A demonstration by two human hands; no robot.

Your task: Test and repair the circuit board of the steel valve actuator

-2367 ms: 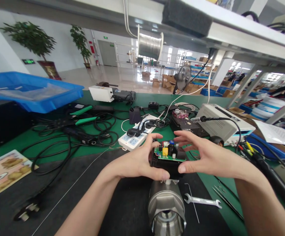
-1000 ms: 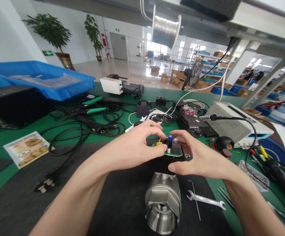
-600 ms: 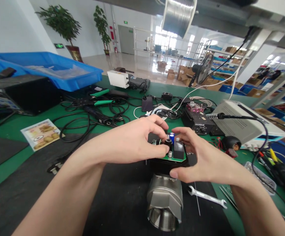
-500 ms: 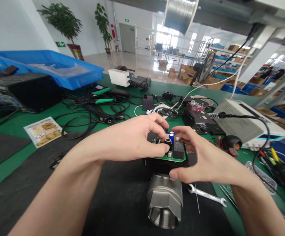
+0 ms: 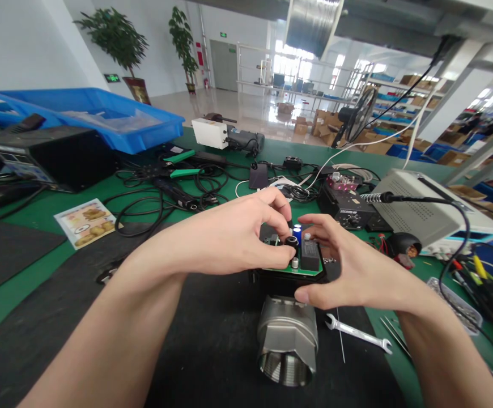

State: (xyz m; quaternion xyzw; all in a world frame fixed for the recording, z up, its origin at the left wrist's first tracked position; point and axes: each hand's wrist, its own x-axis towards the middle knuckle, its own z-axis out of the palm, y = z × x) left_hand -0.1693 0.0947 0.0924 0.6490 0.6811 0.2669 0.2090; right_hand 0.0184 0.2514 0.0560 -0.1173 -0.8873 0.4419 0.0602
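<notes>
A black housing with a green circuit board on top sits on a steel valve body, on the black mat. My left hand covers the board's left half, its thumb and fingers pinching a small black cylindrical part on the board. My right hand cups the housing's right side, thumb on its front edge, fingers curled over the board's far side.
A wrench and thin rods lie right of the valve. Behind stand a soldering station, a grey power supply, tangled cables, a power strip and green-handled pliers. A blue bin and black box sit at the left.
My view has swung down and left over the bench. My left hand slid from the housing's side onto the board and pinched the black part; the right hand closed in on the housing.
</notes>
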